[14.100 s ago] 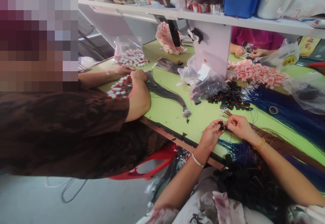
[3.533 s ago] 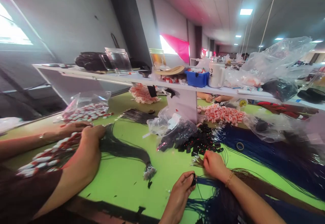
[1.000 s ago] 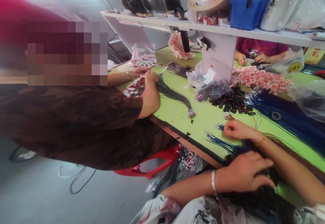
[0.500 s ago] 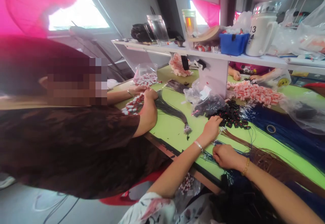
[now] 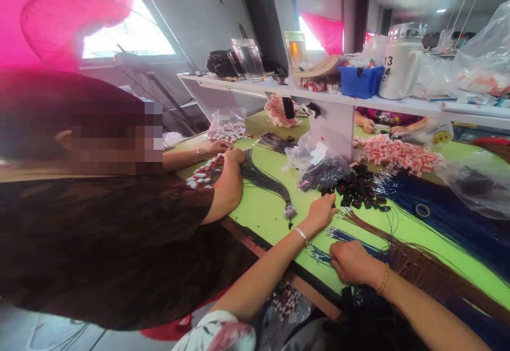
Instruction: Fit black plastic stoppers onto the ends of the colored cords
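Head view: the pile of black pieces lies on the green bench. At its near-left edge is the left hand, fingers bent together; the right hand is curled beside the blue wires, nearer the person than the pile. What either hand's fingers grip, I cannot tell. Left of the pile, a plastic bag adjoins it.

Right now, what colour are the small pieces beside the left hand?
The head view shows the small pieces black, some with red marks.
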`<action>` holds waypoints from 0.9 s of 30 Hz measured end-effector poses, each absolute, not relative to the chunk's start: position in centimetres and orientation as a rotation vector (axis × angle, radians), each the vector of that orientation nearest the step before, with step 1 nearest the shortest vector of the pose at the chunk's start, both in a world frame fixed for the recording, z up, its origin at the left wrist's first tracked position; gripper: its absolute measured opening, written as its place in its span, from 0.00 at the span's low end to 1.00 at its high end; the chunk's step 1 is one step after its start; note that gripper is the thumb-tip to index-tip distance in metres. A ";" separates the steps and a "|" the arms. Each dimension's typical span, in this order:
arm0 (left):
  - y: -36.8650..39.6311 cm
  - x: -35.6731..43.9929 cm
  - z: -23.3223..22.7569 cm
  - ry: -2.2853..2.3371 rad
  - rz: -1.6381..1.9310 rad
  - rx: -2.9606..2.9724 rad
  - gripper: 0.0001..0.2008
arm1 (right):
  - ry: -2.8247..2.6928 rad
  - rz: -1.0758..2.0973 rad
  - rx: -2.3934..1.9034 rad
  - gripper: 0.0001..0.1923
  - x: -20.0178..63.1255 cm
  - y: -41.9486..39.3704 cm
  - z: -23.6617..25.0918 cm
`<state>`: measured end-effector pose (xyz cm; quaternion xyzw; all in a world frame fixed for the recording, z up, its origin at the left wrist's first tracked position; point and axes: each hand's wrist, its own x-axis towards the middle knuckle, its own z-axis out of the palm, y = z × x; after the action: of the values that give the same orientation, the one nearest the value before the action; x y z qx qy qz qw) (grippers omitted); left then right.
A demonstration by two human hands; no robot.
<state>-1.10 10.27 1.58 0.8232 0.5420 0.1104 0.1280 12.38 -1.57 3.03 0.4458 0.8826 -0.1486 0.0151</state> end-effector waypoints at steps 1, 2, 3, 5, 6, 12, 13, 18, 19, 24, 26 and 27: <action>10.0 -1.4 1.5 1.564 0.364 2.374 0.10 | 2.750 -0.465 1.387 0.09 12.4 -1.6 3.0; 9.9 -1.8 1.3 1.547 0.420 2.352 0.09 | 2.754 -0.463 1.391 0.09 12.4 -1.6 2.9; 9.7 -2.0 1.3 1.526 0.492 2.325 0.08 | 2.759 -0.459 1.397 0.10 12.4 -1.6 2.9; 9.6 -2.4 1.2 1.467 0.689 2.232 0.08 | 2.767 -0.446 1.414 0.10 12.3 -1.6 2.7; 9.7 -2.5 1.3 1.427 0.798 2.145 0.08 | 2.767 -0.439 1.426 0.10 12.2 -1.6 2.5; 9.8 -2.1 2.4 1.054 1.035 1.317 0.15 | 2.764 -0.543 1.517 0.09 12.1 -1.6 1.9; 9.6 -2.1 2.6 1.014 1.051 1.232 0.16 | 2.755 -0.586 1.522 0.08 12.2 -1.6 1.9; 8.1 -3.3 3.5 0.968 1.152 0.954 0.18 | 2.733 -0.617 1.528 0.07 12.6 -1.7 2.1; 7.7 -3.7 3.6 0.959 1.164 0.903 0.18 | 2.732 -0.618 1.515 0.07 12.6 -1.7 2.2; 5.5 -5.3 3.7 0.900 1.186 0.683 0.17 | 2.746 -0.493 1.451 0.10 12.7 -1.6 2.7; 4.8 -5.5 3.6 0.886 1.189 0.634 0.14 | 2.754 -0.447 1.441 0.09 12.7 -1.6 2.8; 4.5 -5.6 3.6 0.882 1.194 0.622 0.13 | 2.757 -0.441 1.449 0.09 12.7 -1.7 2.8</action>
<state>-5.64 4.48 3.60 0.2784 0.3949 0.5347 0.6933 12.67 -1.65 2.82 0.4607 0.8764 -0.1403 -0.0020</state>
